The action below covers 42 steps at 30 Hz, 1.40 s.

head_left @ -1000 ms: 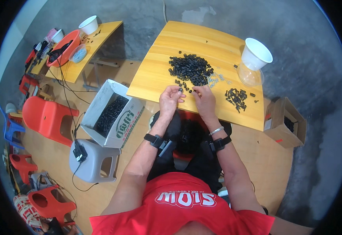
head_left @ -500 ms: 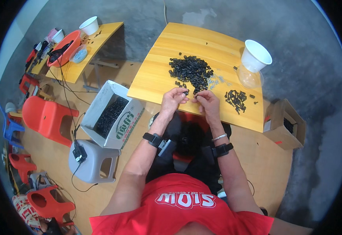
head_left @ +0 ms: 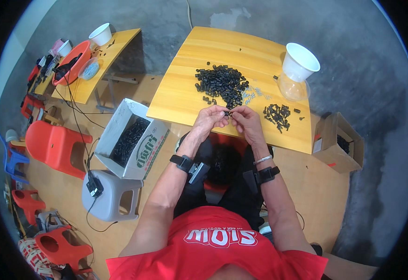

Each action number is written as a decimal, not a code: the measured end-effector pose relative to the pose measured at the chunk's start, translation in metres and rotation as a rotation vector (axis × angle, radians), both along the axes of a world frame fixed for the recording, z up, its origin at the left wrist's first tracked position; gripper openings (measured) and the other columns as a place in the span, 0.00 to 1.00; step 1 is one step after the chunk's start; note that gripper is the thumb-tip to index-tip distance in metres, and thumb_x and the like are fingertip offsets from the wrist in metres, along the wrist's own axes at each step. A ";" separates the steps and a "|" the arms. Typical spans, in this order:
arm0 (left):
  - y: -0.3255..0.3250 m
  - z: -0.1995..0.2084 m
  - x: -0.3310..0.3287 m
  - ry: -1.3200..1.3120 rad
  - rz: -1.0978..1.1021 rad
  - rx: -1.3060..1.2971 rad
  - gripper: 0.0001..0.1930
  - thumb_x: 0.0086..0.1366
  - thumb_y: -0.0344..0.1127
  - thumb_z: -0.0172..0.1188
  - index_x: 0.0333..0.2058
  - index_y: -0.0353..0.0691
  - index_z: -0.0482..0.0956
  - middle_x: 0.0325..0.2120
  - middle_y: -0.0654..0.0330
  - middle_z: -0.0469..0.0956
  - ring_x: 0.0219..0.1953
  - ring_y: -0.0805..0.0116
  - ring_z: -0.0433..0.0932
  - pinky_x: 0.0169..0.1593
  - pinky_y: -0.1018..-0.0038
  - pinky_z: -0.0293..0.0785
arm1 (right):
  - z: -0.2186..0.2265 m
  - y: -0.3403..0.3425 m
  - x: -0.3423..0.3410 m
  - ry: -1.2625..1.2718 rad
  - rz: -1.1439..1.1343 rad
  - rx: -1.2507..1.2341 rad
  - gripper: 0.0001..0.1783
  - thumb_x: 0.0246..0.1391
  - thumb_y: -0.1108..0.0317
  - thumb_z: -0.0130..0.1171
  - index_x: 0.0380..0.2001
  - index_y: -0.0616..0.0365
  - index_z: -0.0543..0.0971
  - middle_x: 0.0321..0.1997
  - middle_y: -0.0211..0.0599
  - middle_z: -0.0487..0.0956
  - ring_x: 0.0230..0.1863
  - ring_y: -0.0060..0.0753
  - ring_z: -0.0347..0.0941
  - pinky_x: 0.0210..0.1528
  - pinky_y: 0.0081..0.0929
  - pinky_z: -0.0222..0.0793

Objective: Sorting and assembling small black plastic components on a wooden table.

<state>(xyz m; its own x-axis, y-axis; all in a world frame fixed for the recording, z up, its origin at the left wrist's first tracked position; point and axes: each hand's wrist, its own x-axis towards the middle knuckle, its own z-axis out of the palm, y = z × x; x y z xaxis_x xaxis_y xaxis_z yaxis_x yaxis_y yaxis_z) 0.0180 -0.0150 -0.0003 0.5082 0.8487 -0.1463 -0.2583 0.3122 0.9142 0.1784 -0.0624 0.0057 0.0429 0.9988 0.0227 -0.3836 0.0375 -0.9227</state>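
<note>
At the front edge of the yellow wooden table (head_left: 176, 88), my two hands meet fingertip to fingertip. My left hand (head_left: 209, 119) pinches a small black plastic piece (head_left: 227, 113). Against that piece my right hand (head_left: 247, 122) has its thumb and fingers pressed together; whatever it pinches is too small to make out. Just beyond my hands lies a large pile of small black cylindrical pieces (head_left: 220, 83). Thin silvery pins (head_left: 255, 94) are scattered along its right side. A smaller heap of slim black parts (head_left: 276, 116) sits to the right of my right hand.
A white tub (head_left: 301, 63) and a clear plastic container (head_left: 292, 88) stand at the table's right. A cardboard box (head_left: 337, 144) is on the floor to the right. Left are a white carton (head_left: 129, 140) of black parts, a grey stool (head_left: 115, 196) with a cable, and red chairs (head_left: 56, 144).
My hands were slightly apart; their fingertips have come together at the black piece. The view has shifted slightly, and the piles look otherwise much the same.
</note>
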 end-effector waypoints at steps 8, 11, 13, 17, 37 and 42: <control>0.002 -0.002 0.000 0.036 -0.041 0.031 0.08 0.64 0.26 0.48 0.40 0.35 0.75 0.24 0.62 0.76 0.23 0.78 0.72 0.28 0.85 0.68 | -0.005 0.003 0.005 -0.038 0.051 0.026 0.04 0.50 0.75 0.58 0.30 0.63 0.76 0.22 0.30 0.75 0.19 0.13 0.67 0.17 0.09 0.59; 0.002 -0.004 -0.001 0.010 -0.032 0.067 0.08 0.63 0.24 0.49 0.39 0.34 0.75 0.24 0.61 0.76 0.23 0.78 0.72 0.27 0.85 0.68 | -0.004 0.002 0.005 -0.061 0.057 0.003 0.04 0.49 0.75 0.59 0.29 0.62 0.75 0.22 0.31 0.75 0.17 0.14 0.67 0.17 0.09 0.60; 0.001 -0.005 -0.002 0.005 -0.021 0.068 0.08 0.62 0.24 0.49 0.39 0.34 0.75 0.23 0.61 0.76 0.23 0.78 0.72 0.27 0.85 0.68 | -0.003 0.002 0.004 -0.074 0.043 -0.039 0.03 0.49 0.75 0.59 0.29 0.62 0.75 0.21 0.32 0.75 0.16 0.15 0.67 0.16 0.10 0.61; 0.000 -0.007 0.001 0.014 0.010 0.115 0.08 0.61 0.23 0.51 0.38 0.33 0.75 0.22 0.62 0.76 0.23 0.79 0.73 0.27 0.85 0.68 | -0.003 0.002 0.000 -0.045 0.020 -0.060 0.03 0.49 0.75 0.59 0.28 0.62 0.75 0.21 0.32 0.75 0.17 0.16 0.68 0.17 0.11 0.62; -0.031 0.008 -0.004 0.266 -0.209 0.208 0.06 0.57 0.24 0.57 0.34 0.35 0.78 0.20 0.66 0.74 0.20 0.80 0.72 0.23 0.83 0.69 | -0.007 0.005 0.033 -0.136 -0.240 -0.135 0.05 0.50 0.72 0.59 0.28 0.60 0.74 0.17 0.28 0.73 0.13 0.15 0.65 0.13 0.09 0.56; -0.026 0.006 -0.002 0.352 -0.169 0.304 0.06 0.56 0.26 0.59 0.34 0.36 0.78 0.20 0.67 0.74 0.19 0.81 0.71 0.22 0.84 0.69 | -0.018 0.016 0.037 -0.509 -0.445 -0.064 0.04 0.48 0.73 0.59 0.26 0.61 0.76 0.18 0.29 0.73 0.13 0.18 0.66 0.16 0.18 0.61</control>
